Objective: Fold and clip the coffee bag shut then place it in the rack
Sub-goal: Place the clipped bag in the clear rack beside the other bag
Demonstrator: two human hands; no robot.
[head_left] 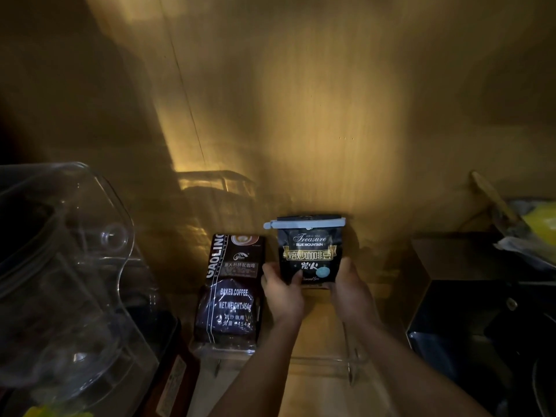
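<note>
A small black coffee bag with gold lettering stands upright near the back wall. Its top is folded over and held by a pale blue clip that runs across the full width. My left hand grips the bag's lower left corner, thumb on the front. Its lower right edge is held by my right hand. The bag sits within a clear plastic rack, whose front rail shows below my wrists.
A larger dark coffee bag stands in the rack to the left, touching my left hand. A big clear plastic container fills the left side. A dark box and clutter stand at the right. A wooden wall rises behind.
</note>
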